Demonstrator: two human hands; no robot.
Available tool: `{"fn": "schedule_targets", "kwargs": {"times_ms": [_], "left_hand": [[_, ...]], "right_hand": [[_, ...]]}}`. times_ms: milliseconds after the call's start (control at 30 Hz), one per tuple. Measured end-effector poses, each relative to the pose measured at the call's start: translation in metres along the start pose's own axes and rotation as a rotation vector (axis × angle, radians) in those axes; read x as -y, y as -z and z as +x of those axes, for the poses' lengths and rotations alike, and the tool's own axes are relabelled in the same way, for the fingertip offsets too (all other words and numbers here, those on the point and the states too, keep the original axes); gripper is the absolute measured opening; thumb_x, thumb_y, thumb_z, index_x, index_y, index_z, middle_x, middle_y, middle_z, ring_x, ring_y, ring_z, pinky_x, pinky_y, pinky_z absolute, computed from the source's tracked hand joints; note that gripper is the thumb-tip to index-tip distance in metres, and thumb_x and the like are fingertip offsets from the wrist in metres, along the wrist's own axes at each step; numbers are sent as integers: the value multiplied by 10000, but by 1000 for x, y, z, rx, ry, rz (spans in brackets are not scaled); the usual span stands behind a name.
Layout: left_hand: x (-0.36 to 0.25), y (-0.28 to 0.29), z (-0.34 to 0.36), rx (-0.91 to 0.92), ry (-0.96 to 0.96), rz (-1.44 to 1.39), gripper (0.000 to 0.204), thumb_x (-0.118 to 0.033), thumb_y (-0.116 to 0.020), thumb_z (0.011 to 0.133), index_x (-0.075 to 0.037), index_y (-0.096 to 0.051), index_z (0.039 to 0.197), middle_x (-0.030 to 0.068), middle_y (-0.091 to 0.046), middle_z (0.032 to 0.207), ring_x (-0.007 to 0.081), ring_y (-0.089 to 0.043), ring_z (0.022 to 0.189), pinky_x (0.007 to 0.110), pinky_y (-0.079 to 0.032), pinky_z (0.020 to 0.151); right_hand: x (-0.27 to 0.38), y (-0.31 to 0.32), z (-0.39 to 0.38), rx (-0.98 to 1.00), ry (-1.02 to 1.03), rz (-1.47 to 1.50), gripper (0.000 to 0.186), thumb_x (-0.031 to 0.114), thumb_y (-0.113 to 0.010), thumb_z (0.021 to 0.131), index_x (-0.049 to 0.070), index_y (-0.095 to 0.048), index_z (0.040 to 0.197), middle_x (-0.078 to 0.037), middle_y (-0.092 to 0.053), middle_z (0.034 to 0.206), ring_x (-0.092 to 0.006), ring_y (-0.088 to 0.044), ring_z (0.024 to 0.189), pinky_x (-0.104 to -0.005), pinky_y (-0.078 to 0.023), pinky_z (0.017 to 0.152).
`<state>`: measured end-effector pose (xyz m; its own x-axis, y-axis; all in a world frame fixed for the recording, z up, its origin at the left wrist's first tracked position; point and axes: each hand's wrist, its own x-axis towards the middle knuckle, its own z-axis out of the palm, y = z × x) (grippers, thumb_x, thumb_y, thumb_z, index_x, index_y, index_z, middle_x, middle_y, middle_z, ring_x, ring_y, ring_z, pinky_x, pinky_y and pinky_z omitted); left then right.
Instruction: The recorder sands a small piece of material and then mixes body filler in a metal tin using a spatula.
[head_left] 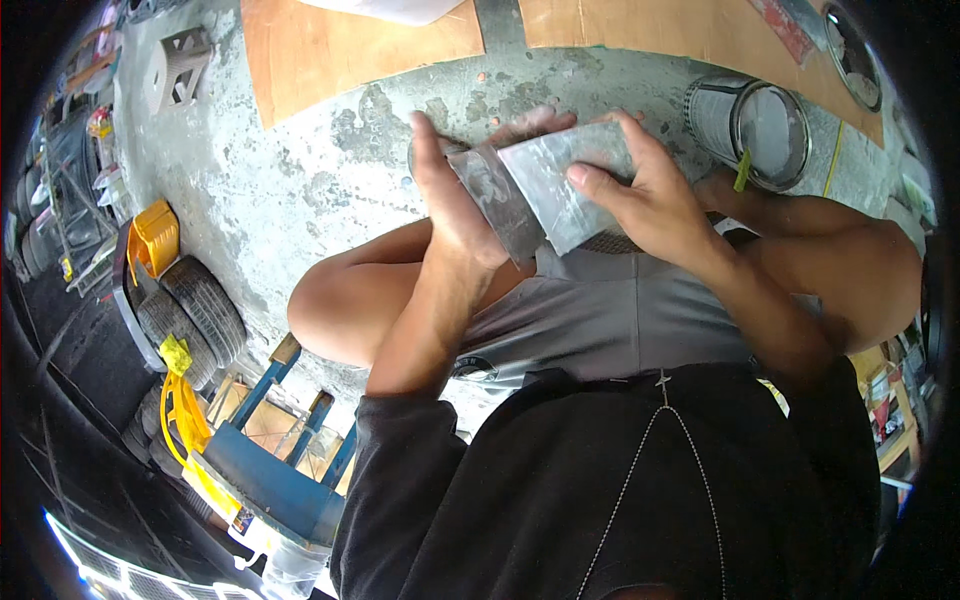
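Over my lap, my left hand [455,215] holds a dark grey, smeared flat plate [497,200] across its palm, thumb sticking out and fingers reaching behind it. A lighter grey, square flat plate [560,190], streaked with whitish marks, is gripped in my right hand [655,195], thumb pressed on its face. The lighter plate's left edge lies against or just over the darker one; I cannot tell whether they touch along its whole length. Both look like putty spreaders. To the right, near my knee, stands a metal can [712,115] with grey material inside and a yellow-green strip on its rim.
Plywood sheets [360,55] lie on the stained concrete floor [330,160] ahead. A second round tin [852,62] is at the far right. On the left are tyres [205,300], a yellow plastic piece [155,238] and a blue metal frame [270,480].
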<state>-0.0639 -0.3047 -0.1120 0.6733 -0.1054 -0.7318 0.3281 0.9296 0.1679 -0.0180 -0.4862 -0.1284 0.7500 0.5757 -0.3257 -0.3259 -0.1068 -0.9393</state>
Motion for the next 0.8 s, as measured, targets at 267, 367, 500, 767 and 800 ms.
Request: {"fn": "schedule_targets", "kwargs": {"times_ms": [267,367,500,767,800], "left_hand": [[12,-15,-19,177,-208,278,1218,-910,-282,802,140,-423,1402,299,-510,1377,387,-501,1283,466,-388,1109],[26,-17,-29,130,-113,322,1116,-829,-393,834,141,-435,1384,284,-537,1334,373,-528,1237,443,-413,1078],[31,-18,-29,48,-219,521,1082,-804,-456,831,147,-464,1347,272,-557,1297,349,-561,1183,427,-438,1051],[27,-10,-18,61,-194,432,1096,-870,-384,815,119,-522,1267,253,-599,1221,326,-592,1114,414,-482,972],[24,-8,-17,121,-151,335,1098,-887,-373,807,107,-539,1243,241,-609,1206,320,-594,1109,411,-483,966]], "right_hand": [[11,2,-16,-53,101,16,333,142,-667,942,23,-507,1208,-135,-645,1026,-176,-633,946,-323,-512,819],[13,-6,-26,-44,213,-187,314,136,-657,944,25,-502,1192,-171,-660,1001,-237,-686,896,-350,-524,774],[17,-14,-34,-45,249,-194,335,103,-659,957,8,-490,1231,-80,-584,1107,-101,-573,933,-260,-490,802],[4,-10,-17,-29,-26,108,402,135,-712,901,15,-516,1231,-108,-662,1079,-173,-634,981,-323,-502,854],[7,-6,-12,50,-198,272,434,134,-729,889,11,-526,1252,-83,-660,1095,-154,-619,1000,-314,-491,884]]}}
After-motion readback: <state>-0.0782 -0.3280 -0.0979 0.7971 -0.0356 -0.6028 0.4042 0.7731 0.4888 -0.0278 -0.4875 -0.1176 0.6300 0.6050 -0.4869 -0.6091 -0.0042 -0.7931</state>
